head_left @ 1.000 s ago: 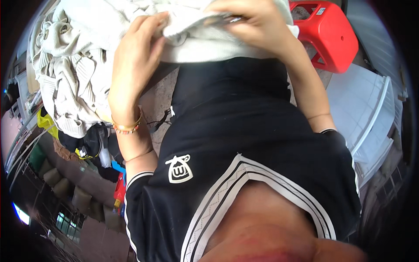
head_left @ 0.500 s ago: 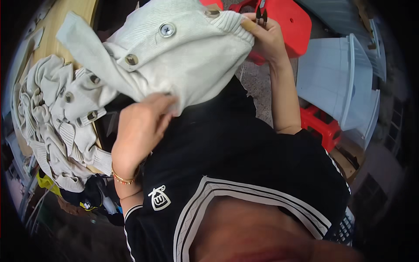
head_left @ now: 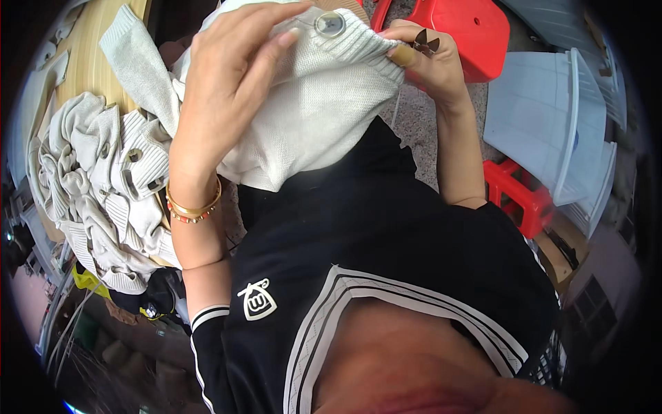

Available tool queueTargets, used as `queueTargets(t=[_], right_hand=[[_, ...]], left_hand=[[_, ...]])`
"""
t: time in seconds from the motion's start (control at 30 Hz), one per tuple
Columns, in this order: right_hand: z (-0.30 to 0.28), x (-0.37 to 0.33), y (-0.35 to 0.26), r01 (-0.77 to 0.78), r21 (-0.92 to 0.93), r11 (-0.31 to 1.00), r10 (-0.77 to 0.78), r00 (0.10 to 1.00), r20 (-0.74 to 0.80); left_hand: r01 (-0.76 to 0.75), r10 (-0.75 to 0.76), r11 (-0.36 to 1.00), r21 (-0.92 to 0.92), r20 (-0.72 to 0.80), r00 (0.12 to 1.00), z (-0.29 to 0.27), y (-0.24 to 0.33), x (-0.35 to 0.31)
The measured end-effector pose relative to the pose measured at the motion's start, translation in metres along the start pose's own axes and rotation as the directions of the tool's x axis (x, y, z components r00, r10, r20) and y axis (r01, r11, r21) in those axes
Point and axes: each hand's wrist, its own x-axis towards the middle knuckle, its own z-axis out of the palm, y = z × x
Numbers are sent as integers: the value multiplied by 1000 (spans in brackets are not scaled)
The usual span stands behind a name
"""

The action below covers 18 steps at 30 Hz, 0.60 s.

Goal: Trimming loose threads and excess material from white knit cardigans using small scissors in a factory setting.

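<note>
An off-white knitted cardigan (head_left: 310, 121) hangs across my lap, with a round button (head_left: 329, 25) near its ribbed edge. My right hand (head_left: 431, 65) pinches that ribbed edge at the cardigan's right end. A tan covering wraps its thumb. Small dark blades, like those of thread snips (head_left: 426, 43), stick out between the fingers of the same hand; their handles are hidden. My left hand (head_left: 234, 76) lies over the upper part of the cardigan, fingers stretched toward the button and thumb apart from them. One sleeve (head_left: 141, 58) trails off to the left.
More off-white buttoned knitwear (head_left: 89, 179) is heaped on the wooden table (head_left: 83, 76) at left. A red plastic stool (head_left: 476, 41) stands at the far right, with another red stool (head_left: 517, 200) nearer. Pale blue plastic bins (head_left: 531, 117) are stacked on the right.
My left hand has moved up from the cardigan's lower edge to its upper part near the button, and its fingers have stretched out. The right hand keeps its hold on the ribbed edge.
</note>
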Motion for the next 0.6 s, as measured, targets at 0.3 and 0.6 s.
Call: queueTargets(t=[0.3,0.6], right_hand=[[36,31,13,269,-328,905,-359,898,-253],[87,67,9,648,-233,725,-678,732,-76]], left_hand=[[372,-391,850,-372,28,920,9,-4,-14],[411,-498,856,-314,-285,819,7,10,-61]])
